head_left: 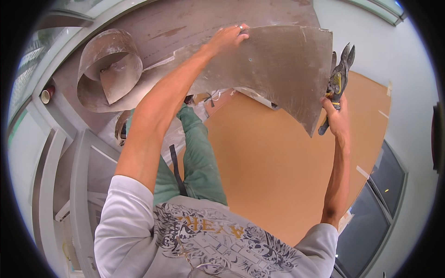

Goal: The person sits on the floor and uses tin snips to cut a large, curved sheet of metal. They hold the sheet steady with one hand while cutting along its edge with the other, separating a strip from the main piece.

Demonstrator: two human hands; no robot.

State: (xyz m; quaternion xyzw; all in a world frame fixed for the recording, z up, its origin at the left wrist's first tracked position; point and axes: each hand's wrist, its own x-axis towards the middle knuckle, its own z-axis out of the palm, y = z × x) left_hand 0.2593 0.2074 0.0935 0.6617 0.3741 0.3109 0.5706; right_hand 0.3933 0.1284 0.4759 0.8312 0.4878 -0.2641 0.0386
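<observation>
A long strip of thin grey-brown sheet metal (pixel 282 60) stretches across in front of me. Its left end curls into a loose coil (pixel 111 69), and its right end hangs free with a straight cut-looking edge and a pointed lower corner. My left hand (pixel 229 36) is closed over the far edge of the strip, near the middle. In my right hand (pixel 340 116) is a pair of tin snips (pixel 338 83) with dark handles and yellow marks. Their jaws point away from me, spread apart, just beside the strip's right edge. Whether they touch the metal I cannot tell.
Brown board (pixel 278 185) with tape strips covers the floor below. A window frame (pixel 60 60) runs along the left, with a red-rimmed cup (pixel 47 95) on its ledge. Grey rails (pixel 81 185) stand at lower left; dark glass panels (pixel 366 227) lie at lower right.
</observation>
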